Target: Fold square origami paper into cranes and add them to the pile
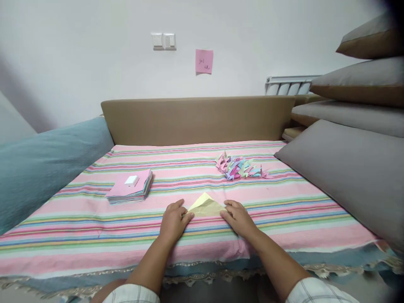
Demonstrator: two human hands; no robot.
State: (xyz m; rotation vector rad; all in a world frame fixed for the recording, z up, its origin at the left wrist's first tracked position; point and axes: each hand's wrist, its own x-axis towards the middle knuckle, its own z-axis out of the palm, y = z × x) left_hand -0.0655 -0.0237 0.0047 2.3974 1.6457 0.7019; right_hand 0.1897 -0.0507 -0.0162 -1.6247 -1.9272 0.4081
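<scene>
A pale yellow paper (205,205), folded into a triangle shape, lies on the striped cloth (78,227) near the front edge. My left hand (173,219) presses its left corner with curled fingers. My right hand (237,216) presses down on its right corner, fingers also bent onto the paper. Both hands rest on the cloth on either side of the fold.
A stack of coloured square papers (130,190) with a small white block on top lies to the left. A pile of folded paper cranes (240,167) sits further back right. Grey cushions (350,168) stand on the right, a teal cushion (41,164) on the left, a tan backrest behind.
</scene>
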